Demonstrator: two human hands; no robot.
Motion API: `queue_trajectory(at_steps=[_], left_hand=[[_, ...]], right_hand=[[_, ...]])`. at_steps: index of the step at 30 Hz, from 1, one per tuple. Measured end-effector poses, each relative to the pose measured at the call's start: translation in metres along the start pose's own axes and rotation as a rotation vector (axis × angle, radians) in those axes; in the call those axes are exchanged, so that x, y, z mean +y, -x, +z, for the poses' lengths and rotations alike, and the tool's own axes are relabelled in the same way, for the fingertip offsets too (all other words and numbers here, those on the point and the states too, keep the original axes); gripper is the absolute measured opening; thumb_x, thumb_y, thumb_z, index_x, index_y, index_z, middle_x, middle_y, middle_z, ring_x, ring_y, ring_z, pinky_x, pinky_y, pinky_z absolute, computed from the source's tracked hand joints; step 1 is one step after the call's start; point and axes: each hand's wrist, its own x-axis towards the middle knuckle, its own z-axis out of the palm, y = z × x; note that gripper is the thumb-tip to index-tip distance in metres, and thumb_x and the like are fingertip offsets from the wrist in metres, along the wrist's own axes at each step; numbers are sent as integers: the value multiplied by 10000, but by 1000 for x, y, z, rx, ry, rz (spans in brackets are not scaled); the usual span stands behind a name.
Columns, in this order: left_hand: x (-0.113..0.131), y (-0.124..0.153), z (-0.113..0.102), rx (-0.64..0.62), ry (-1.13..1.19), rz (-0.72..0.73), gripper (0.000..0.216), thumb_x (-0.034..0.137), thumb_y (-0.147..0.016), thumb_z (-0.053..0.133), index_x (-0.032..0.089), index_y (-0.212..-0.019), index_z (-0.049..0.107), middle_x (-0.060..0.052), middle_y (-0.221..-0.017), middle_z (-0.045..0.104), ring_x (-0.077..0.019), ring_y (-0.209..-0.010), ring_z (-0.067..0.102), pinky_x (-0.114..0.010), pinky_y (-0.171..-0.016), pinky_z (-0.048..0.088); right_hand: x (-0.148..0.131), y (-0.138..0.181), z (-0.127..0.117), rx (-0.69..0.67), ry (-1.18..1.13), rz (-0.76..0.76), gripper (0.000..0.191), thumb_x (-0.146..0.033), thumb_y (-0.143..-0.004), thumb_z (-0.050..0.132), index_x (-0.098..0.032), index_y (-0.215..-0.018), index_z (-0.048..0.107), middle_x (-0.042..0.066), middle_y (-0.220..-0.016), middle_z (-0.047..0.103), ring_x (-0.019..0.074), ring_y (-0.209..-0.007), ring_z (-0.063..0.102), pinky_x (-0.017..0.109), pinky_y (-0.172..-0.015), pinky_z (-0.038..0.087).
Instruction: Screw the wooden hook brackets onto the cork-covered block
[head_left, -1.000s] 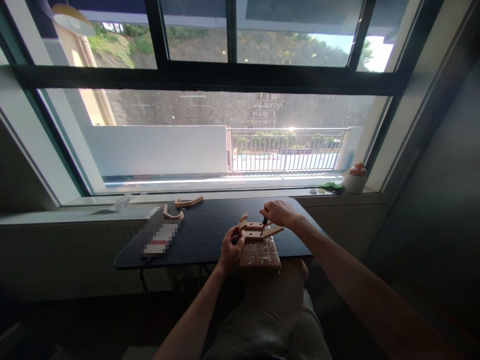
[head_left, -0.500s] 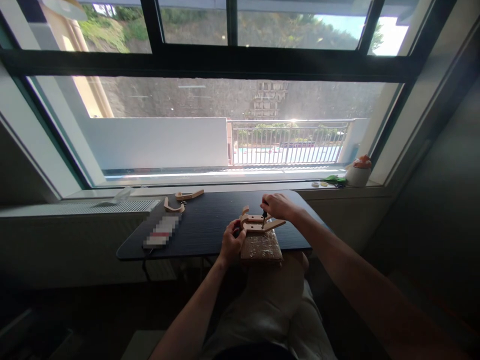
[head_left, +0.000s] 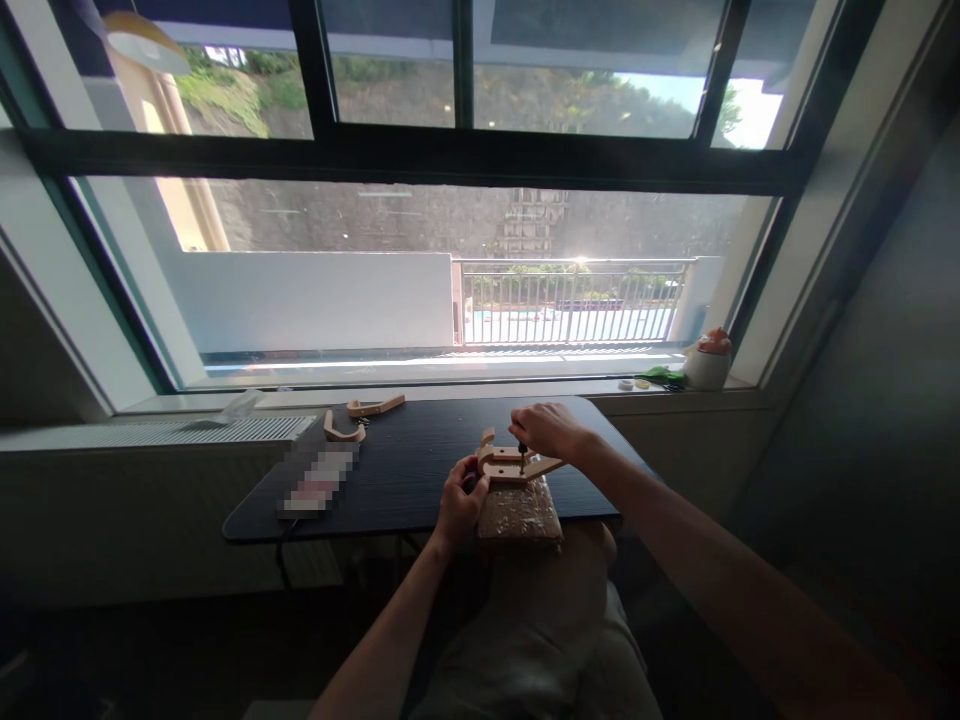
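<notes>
My right hand (head_left: 551, 430) is closed around the handle of a screwdriver (head_left: 523, 458), which stands upright over a flat wooden part. Its tip meets one of the bent wooden pieces (head_left: 501, 474), near a small dark hole or screw. My left hand (head_left: 459, 502) grips the curved left end of that piece, thumb on the near side. A second similar piece lies parallel just behind it. Under them is a brown block in shiny clear wrapping (head_left: 519, 518), jutting over the table's near edge above my leg.
On the dark table (head_left: 420, 475) at the left lie two more bent wooden pieces (head_left: 376, 405), some small metal bits (head_left: 364, 421) and a blurred-out flat item (head_left: 319, 482). A white pot (head_left: 706, 368) stands on the windowsill, right. A radiator (head_left: 180, 440) is left of the table.
The view has tilted up a little, so everything sits lower in the picture. Both hands keep their holds, and the screwdriver stays upright at the same spot on the wood.
</notes>
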Motion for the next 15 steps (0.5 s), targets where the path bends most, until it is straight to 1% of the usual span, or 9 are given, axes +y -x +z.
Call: queue_trajectory(at_steps=[2,4,8,11,15], left_hand=[[0,0,0,8,4,-2,329,277,-717,595,163,-1025,564,-88,-1040,606,-200,-959,580,-344,-871,447],[0,0,0,10,-5,-7,326,273,-719,592,166,-1026,563,-87,-1040,605,-200,-957,580,-347,-872,446],[1,1,-1,12,9,-6,322,262,-716,593,176,-1025,570,-78,-1050,601,-194,-973,573,-339,-882,440],[3,1,0,16,33,-11,322,255,-704,603,179,-1016,577,-69,-1043,603,-188,-967,574,-331,-882,441],[5,1,0,13,18,-7,309,255,-712,594,174,-1010,574,-70,-1030,608,-186,-949,580,-329,-872,447]], right_hand=[[0,2,3,7,-1,-37,360,-380,-894,310,-178,-980,595,115,-931,660,222,-842,609,288,-682,392],[0,2,7,8,-3,-31,369,-383,-904,288,-179,-986,584,115,-919,661,221,-834,610,290,-683,391],[-1,-2,15,5,5,67,391,-394,-908,270,-171,-1013,573,136,-923,658,230,-868,606,303,-708,393],[2,-5,17,8,2,147,407,-382,-908,258,-160,-998,587,147,-929,657,238,-879,605,309,-695,402],[13,-6,15,-28,-1,151,436,-428,-886,278,-169,-944,624,140,-915,663,251,-873,606,319,-680,404]])
